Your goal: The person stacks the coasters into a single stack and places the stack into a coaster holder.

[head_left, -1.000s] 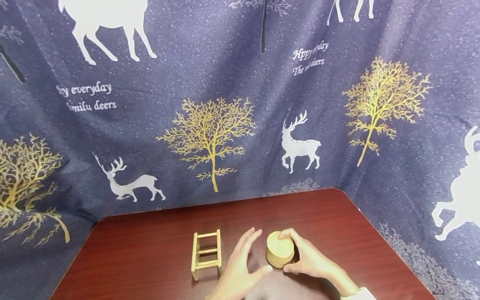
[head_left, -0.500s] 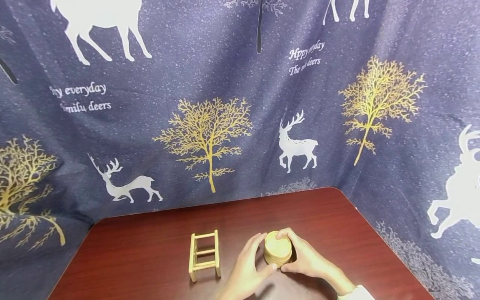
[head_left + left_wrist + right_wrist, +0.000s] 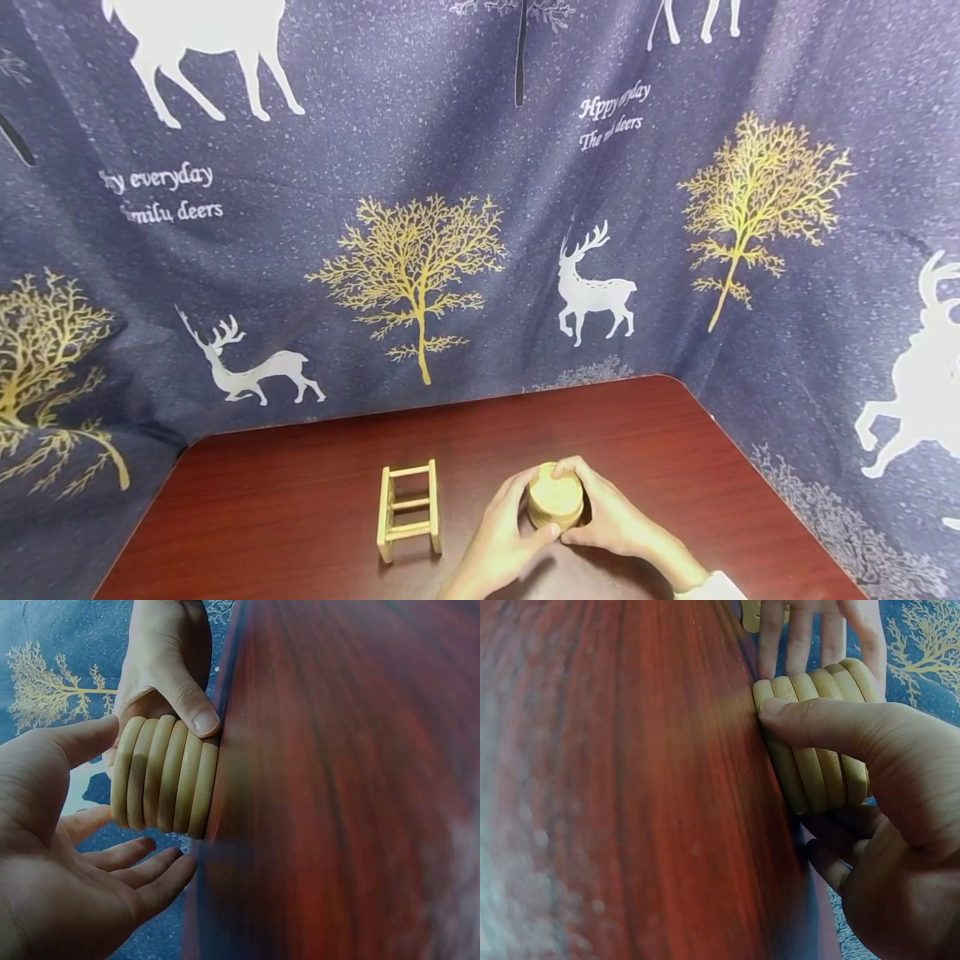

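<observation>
A stack of several round, pale wooden coasters [image 3: 556,495] stands on the table, its discs slightly out of line in the right wrist view. My right hand [image 3: 611,510] grips the stack from the right, its thumb lying along the edges of the discs [image 3: 816,742]. From the left, my left hand [image 3: 501,533] holds the upper part of the stack between thumb and index finger. Its other fingers [image 3: 161,881] are extended beside the stack [image 3: 161,776]. Left of both hands stands a small wooden rack [image 3: 409,505] with crossbars, touched by neither.
The dark red wooden table [image 3: 285,500] has rounded far corners. Behind it and along its right side hangs a blue cloth [image 3: 480,317] printed with deer and golden trees.
My left hand has moved right, closing in on the stack until thumb and index finger meet it. The right hand has stayed at the coasters; the head view has shifted slightly.
</observation>
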The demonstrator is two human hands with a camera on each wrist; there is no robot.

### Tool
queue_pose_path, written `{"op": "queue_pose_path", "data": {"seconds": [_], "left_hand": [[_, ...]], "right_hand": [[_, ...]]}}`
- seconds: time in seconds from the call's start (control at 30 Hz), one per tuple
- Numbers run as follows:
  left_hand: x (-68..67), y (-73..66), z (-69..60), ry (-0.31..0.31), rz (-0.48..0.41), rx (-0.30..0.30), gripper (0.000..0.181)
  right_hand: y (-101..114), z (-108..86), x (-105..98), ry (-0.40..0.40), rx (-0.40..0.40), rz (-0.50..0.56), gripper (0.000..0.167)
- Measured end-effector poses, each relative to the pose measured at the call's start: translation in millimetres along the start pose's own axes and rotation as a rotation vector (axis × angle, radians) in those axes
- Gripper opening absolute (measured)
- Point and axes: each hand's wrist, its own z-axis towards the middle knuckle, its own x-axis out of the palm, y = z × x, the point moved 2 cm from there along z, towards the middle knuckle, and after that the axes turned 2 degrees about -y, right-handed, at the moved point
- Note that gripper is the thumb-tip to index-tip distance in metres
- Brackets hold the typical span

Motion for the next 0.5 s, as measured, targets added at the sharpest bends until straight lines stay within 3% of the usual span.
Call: {"op": "queue_pose_path", "data": {"seconds": [0.13, 0.33, 0.5], "left_hand": [[0.9, 1.9, 0.8, 0.008, -0.001, -0.028, 0.072], [3.9, 7.0, 3.2, -0.017, -0.121, 0.023, 0.067], [5.8, 11.8, 5.2, -0.05, -0.166, 0.007, 0.063]], "right_hand": [[1, -0.2, 1, -0.007, -0.001, 0.004, 0.087], [3, 0.1, 2, -0.027, 0.002, -0.027, 0.088], [2, 0.5, 3, -0.042, 0.009, -0.077, 0.088]]}}
